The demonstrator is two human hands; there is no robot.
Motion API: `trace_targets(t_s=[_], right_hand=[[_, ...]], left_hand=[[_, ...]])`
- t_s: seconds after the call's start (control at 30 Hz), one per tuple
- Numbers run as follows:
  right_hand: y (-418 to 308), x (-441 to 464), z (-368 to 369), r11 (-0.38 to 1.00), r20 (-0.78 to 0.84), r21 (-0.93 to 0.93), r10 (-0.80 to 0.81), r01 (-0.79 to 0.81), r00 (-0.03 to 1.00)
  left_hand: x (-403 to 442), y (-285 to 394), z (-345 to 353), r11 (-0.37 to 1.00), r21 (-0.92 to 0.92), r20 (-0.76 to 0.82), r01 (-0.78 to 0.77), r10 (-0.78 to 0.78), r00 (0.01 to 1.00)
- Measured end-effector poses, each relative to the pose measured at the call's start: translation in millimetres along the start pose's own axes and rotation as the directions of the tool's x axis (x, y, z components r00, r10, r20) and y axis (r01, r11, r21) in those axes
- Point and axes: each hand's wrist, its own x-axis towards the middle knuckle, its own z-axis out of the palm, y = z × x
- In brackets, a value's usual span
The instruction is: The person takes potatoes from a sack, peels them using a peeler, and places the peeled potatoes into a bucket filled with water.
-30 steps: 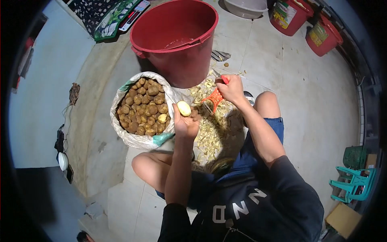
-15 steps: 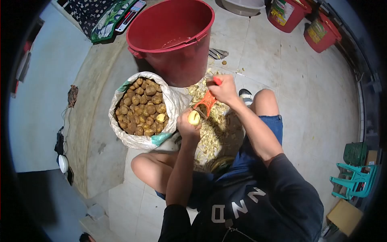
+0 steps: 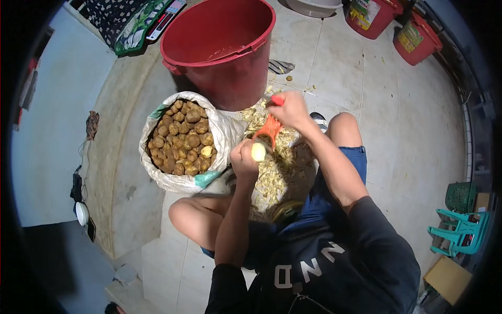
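Note:
My left hand [image 3: 244, 158] is closed around a potato [image 3: 258, 152] whose pale yellow flesh faces up. In my right hand [image 3: 291, 111] is an orange-red peeler [image 3: 269, 129], its wide head pointing down at the potato. Whether the blade touches the potato is hard to make out. Left of my left hand stands an open white sack [image 3: 225, 131] with unpeeled potatoes [image 3: 182, 137] in it; one near its right side shows bare yellow flesh. Beneath both hands, many peelings [image 3: 280, 175] cover the floor between my legs.
A large red bucket [image 3: 235, 83] stands just beyond the sack. Farther off are a pale basin [image 3: 315, 7] and two red pails [image 3: 372, 18]. A digital scale [image 3: 163, 23] is at the upper left. A turquoise stool [image 3: 460, 231] and green basket [image 3: 460, 197] are at the right.
The potato has turned in my left hand, showing a broader pale face. My right hand and the peeler have shifted slightly up, and the view has moved a little.

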Motion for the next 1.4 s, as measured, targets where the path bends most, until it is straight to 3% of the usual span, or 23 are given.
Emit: trace_targets(t_s=[0.07,0.13,0.2,0.23,0.27,0.3,0.4,0.47,0.53,0.57,0.6,0.67,0.7,0.8,0.87,0.9,0.93,1.03,1.13,1.17,1.2,1.27,1.4], right_hand=[[12.2,9.7,-6.7,0.888,0.117,0.180,0.408,-0.423,0.906],[-8.0,1.4,-3.9,0.966,0.055,0.143,0.210,-0.216,0.976],[-23.9,-2.6,-9.1,0.997,0.026,-0.078,-0.015,0.017,1.000],[-15.6,-1.1,-6.8,0.997,0.029,-0.078,-0.015,0.017,0.999],[-1.4,2.0,-2.0,0.985,0.043,-0.031,0.169,-0.167,0.985],[6.4,7.9,-1.0,0.941,0.057,0.012,0.337,-0.338,0.940],[-15.3,-1.5,-2.7,0.957,0.010,0.213,0.201,-0.198,0.980],[-22.8,-2.1,-5.4,0.993,0.047,0.073,0.091,-0.095,0.995],[-4.4,0.6,6.7,0.976,-0.009,0.085,0.204,-0.202,0.979],[6.8,4.7,6.0,0.950,0.000,0.055,0.308,-0.307,0.951],[8.8,5.5,6.8,0.951,-0.004,0.053,0.304,-0.303,0.953],[5.5,-3.1,14.4,0.950,-0.048,0.241,0.217,-0.199,0.975],[-17.4,-4.5,2.6,0.986,-0.094,0.163,-0.001,0.017,0.996],[6.2,0.7,10.0,0.998,-0.248,0.035,-0.038,0.048,0.968],[19.9,5.0,0.7,0.995,-0.242,-0.054,0.068,-0.083,0.968],[21.4,5.9,-2.5,0.983,-0.202,0.026,0.181,-0.179,0.963],[21.7,5.8,-4.3,0.956,-0.151,0.102,0.288,-0.275,0.946],[22.7,10.8,-18.1,0.962,-0.140,0.119,0.262,-0.246,0.955],[36.9,17.6,-29.9,0.961,-0.108,0.169,0.237,-0.217,0.965],[35.7,18.8,-37.1,0.943,-0.094,0.189,0.294,-0.273,0.951],[36.6,16.9,-41.0,0.920,-0.076,0.205,0.354,-0.333,0.932],[46.0,11.4,-42.3,0.919,-0.076,0.188,0.366,-0.347,0.927],[63.2,6.3,-39.1,0.910,-0.035,0.098,0.407,-0.402,0.913]], left_hand=[[0.9,5.7,1.6,0.999,-0.041,0.011,-0.015,0.015,1.000],[-0.2,0.4,3.3,0.954,0.215,-0.045,-0.208,0.222,0.974],[3.9,-9.1,2.3,0.882,0.347,-0.007,-0.318,0.342,0.940],[3.7,-14.3,1.1,0.841,0.392,0.043,-0.373,0.388,0.921],[-2.7,-18.8,1.7,0.841,0.394,0.045,-0.370,0.385,0.922],[-6.6,-20.3,5.7,0.996,-0.080,-0.130,-0.029,0.018,0.991],[-4.2,-64.6,-6.2,0.858,-0.437,0.042,0.271,-0.282,0.959],[-3.7,-35.8,16.0,0.814,-0.532,-0.080,0.233,-0.323,0.943],[-11.4,-32.2,21.8,0.959,-0.270,-0.293,0.086,-0.167,0.941],[-5.8,-28.9,8.3,0.748,-0.587,-0.016,0.312,-0.395,0.918],[-1.5,-25.3,1.7,0.398,-0.747,0.318,0.532,-0.488,0.812],[-3.8,5.2,9.5,0.440,-0.706,0.266,0.555,-0.562,0.784],[-5.1,9.6,12.5,0.480,-0.701,0.215,0.527,-0.563,0.798],[-6.8,11.3,18.6,0.502,-0.723,0.063,0.475,-0.637,0.769],[-2.5,6.2,3.9,0.391,-0.702,0.344,0.595,-0.546,0.764],[-1.2,-0.3,-3.8,0.368,-0.694,0.530,0.619,-0.320,0.785],[-1.8,-7.4,-5.6,0.368,-0.696,0.526,0.616,-0.321,0.787],[9.4,-19.1,-3.1,0.204,-0.738,0.601,0.643,-0.234,0.764],[61.8,-19.2,-0.2,0.130,-0.749,0.460,0.650,-0.604,0.651],[97.3,-23.2,-10.4,0.065,-0.776,0.559,0.627,-0.388,0.733],[124.7,-2.3,-4.6,0.204,-0.880,0.373,0.430,-0.265,0.889],[166.0,47.6,7.2,0.249,-0.944,0.140,0.218,-0.297,0.944],[198.0,25.4,13.6,0.776,-0.533,0.110,0.337,-0.331,0.937]])
